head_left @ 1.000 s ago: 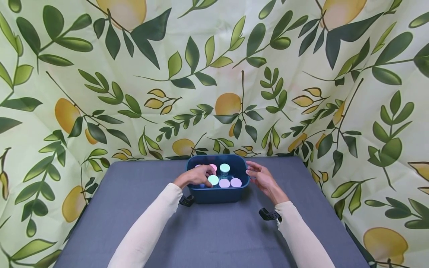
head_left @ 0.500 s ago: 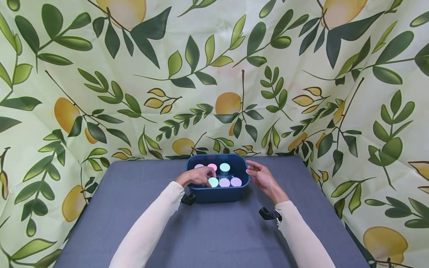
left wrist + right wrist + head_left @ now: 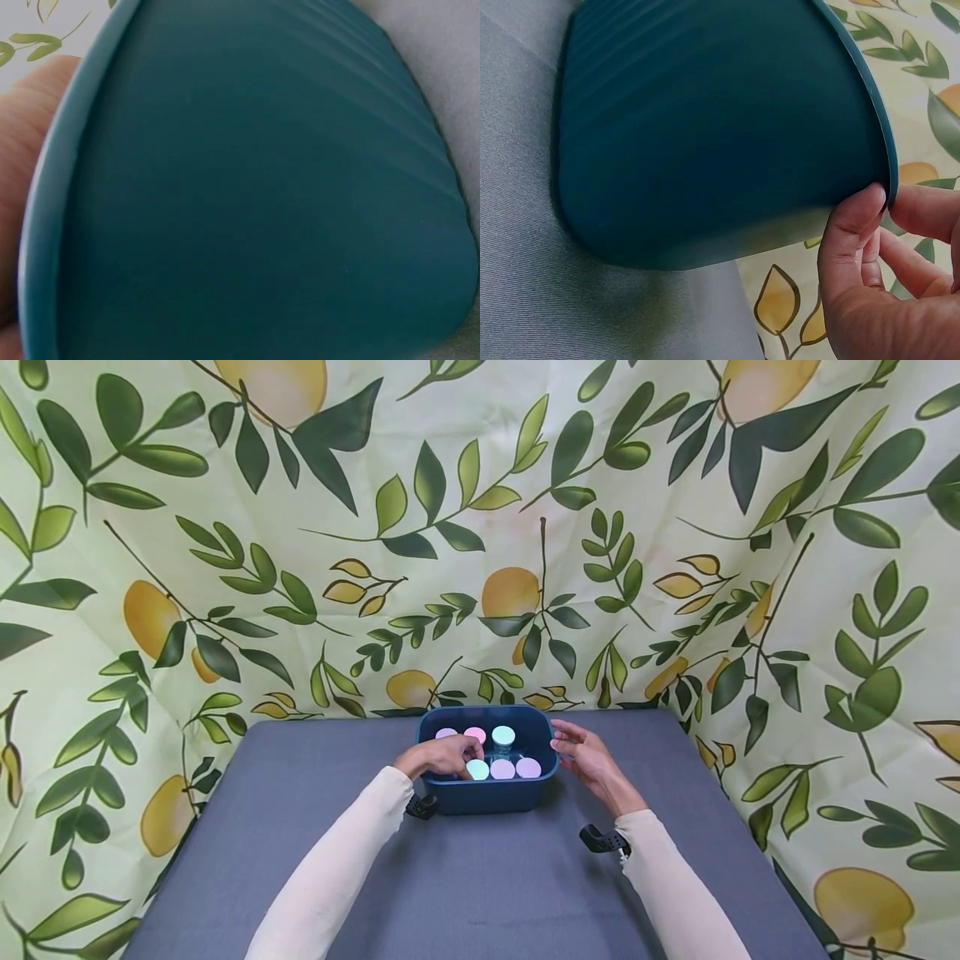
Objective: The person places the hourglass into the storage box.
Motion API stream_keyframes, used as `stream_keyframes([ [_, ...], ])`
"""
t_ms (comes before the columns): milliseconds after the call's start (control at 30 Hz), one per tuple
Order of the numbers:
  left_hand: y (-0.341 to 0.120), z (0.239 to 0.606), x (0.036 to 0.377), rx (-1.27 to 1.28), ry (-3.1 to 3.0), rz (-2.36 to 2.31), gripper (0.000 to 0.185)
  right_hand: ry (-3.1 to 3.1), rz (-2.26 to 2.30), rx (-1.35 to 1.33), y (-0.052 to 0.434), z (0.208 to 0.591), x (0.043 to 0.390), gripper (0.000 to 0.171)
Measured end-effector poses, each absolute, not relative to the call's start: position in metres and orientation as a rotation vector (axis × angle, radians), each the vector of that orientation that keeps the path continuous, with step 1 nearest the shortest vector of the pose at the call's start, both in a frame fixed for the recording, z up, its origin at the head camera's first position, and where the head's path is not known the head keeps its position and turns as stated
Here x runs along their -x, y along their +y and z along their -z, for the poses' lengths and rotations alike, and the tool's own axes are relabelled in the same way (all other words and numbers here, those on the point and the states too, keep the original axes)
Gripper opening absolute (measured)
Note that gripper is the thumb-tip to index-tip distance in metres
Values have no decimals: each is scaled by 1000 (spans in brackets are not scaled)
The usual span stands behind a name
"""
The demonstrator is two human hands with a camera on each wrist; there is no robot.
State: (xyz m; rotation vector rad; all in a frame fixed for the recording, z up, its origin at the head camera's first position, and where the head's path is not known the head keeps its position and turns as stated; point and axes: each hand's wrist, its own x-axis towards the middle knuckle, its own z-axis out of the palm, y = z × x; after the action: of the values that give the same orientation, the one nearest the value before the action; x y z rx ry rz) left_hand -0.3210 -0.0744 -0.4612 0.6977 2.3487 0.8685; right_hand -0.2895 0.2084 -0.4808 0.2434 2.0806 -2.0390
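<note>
left hand pinching mint-lid jar in bin, 6 o'clock row | right hand relaxed, thumb touching rim at 3 | jar likely light, smooth; grip by lid

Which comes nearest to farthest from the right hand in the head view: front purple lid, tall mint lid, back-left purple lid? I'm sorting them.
From the right hand:
1. Front purple lid, front right corner of the bin.
2. Tall mint lid, back middle.
3. Back-left purple lid, far left corner.
</note>
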Motion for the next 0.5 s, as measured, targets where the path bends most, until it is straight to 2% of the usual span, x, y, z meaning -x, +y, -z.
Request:
stream_keyframes([
  [500, -86, 445, 313, -723, 2389, -970, 44, 2070, 2050, -218, 204, 483, 293, 49],
])
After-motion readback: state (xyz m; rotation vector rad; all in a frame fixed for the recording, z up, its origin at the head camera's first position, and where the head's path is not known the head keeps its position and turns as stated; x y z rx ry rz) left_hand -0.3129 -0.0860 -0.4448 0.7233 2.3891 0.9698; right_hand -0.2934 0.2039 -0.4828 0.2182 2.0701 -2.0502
